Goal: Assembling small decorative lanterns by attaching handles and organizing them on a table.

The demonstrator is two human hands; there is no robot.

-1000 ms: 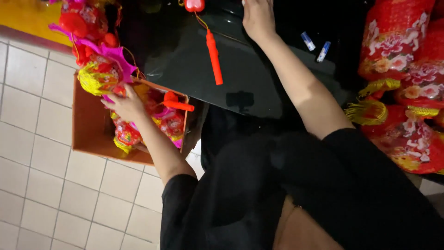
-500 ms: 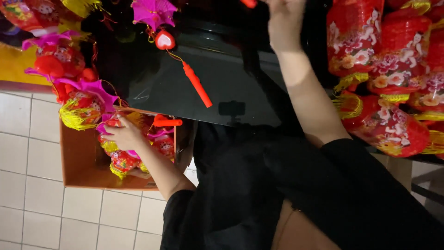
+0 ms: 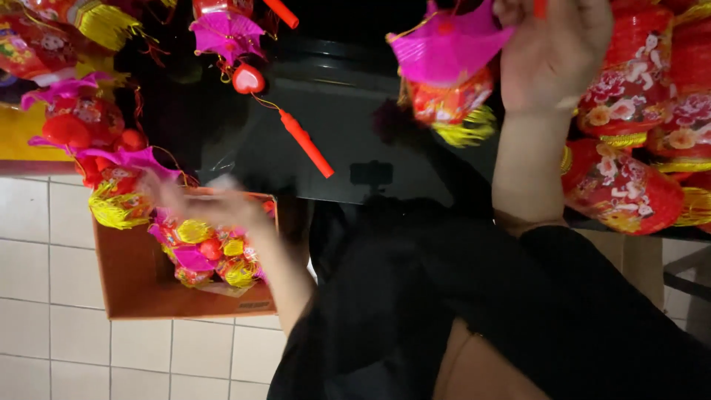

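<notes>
right hand (image 3: 552, 55) has lifted, now pinching a pink paper lantern (image 3: 444, 48); blurred left hand (image 3: 200, 200) unclear.

Black table (image 3: 370, 148), red lanterns (image 3: 622, 185), tiled floor (image 3: 44, 244), cardboard box (image 3: 141, 274)

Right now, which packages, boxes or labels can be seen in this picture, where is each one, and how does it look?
Cardboard box: on the tiled floor at lower left, open, brown, rectangular, holding small lanterns in pink, yellow and red; the blurred left hand is above it.
Label: on the box's lower right edge, small dark printed patch, too small to read.
Wrapped red lanterns: at right beside the right hand, round, red with flowers and gold fringe.
</notes>
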